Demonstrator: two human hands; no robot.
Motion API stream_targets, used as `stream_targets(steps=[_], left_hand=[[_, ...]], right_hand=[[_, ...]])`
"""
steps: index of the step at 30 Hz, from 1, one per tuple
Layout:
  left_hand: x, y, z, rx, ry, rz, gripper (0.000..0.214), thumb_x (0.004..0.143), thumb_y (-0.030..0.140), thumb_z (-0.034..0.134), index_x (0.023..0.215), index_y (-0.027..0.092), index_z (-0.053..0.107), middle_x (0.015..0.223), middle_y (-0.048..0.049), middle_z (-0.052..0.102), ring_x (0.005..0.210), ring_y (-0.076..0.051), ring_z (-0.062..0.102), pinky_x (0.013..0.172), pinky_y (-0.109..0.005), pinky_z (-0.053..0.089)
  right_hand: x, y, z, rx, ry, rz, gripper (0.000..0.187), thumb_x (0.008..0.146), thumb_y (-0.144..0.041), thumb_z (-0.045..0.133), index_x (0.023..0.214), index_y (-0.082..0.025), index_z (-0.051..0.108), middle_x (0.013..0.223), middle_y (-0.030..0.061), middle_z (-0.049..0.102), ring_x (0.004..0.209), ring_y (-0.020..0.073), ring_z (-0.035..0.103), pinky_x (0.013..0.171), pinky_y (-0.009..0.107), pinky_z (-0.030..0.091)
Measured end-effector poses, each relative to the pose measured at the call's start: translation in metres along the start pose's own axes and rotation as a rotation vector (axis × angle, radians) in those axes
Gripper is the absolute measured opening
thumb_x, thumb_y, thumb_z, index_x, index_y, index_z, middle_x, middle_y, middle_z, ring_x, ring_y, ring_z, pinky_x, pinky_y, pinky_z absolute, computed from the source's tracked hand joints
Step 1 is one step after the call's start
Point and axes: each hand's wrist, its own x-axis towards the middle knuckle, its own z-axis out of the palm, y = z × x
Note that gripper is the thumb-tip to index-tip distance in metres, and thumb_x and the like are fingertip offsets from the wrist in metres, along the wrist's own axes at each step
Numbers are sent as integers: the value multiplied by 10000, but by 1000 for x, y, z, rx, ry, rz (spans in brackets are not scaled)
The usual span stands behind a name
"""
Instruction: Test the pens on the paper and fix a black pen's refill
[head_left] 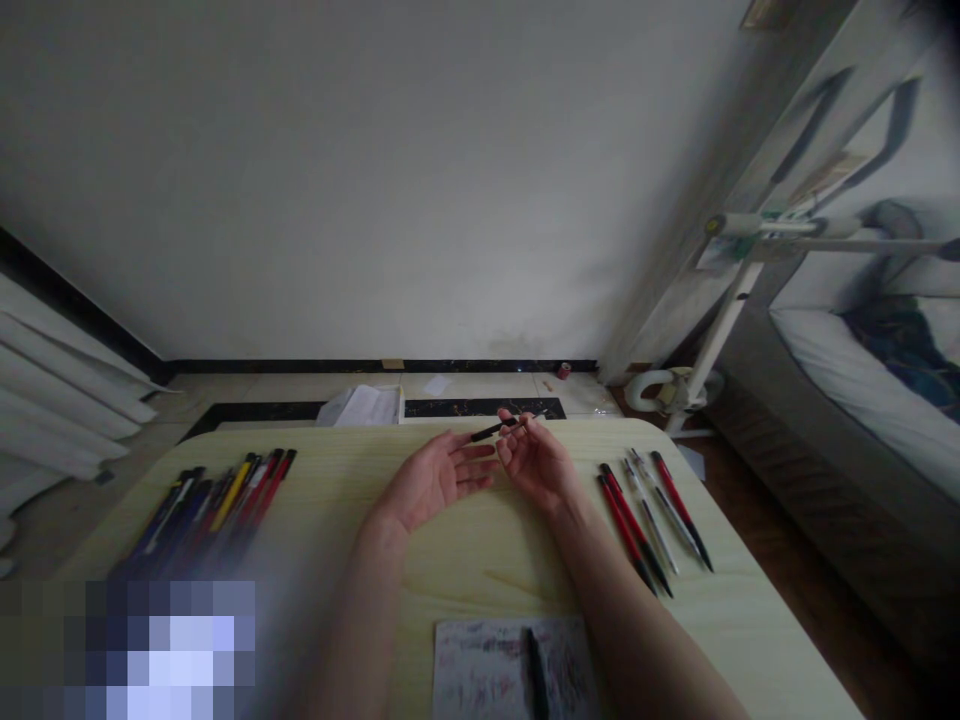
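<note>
My right hand (534,457) pinches a thin black pen (495,430) at its right end, above the far middle of the pale wooden table (352,480). The pen points left, level with the table. My left hand (437,478) lies palm up just left of it, fingers stretched out and empty, its fingertips close to the right hand. A row of several red, black and silver pens (651,510) lies to the right of my right forearm. A larger row of mixed coloured pens (214,500) lies at the left of the table.
A scribbled sheet of paper (480,665) with a dark pen (535,672) on it lies at the table's near edge. Beyond the table there are papers (361,406) on the floor, a white stand (712,340) and a bed (855,390) at the right.
</note>
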Motion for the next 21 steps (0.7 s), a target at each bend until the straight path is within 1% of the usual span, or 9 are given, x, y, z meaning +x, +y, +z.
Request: stream_targets(steps=[11,21], left_hand=[[0,-1,-2,-19,30,7,312,838,337,416,1022,130,559,1030,-143,621,967,-259,577,927,-457,344],[0,-1,-2,-29,16,-3,351,844,346,391,1050,114,555,1010,-160,626,941,-250,586,903,-451,365]], right_hand=[[0,-3,-1,53,29,-13,62,759,-155,551,761,-194,598,938,11,678,769,86,631,719,203,517],[0,-1,3,0,33,5,46,747,-164,571,778,-186,596,901,8,682,729,91,634,679,213,533]])
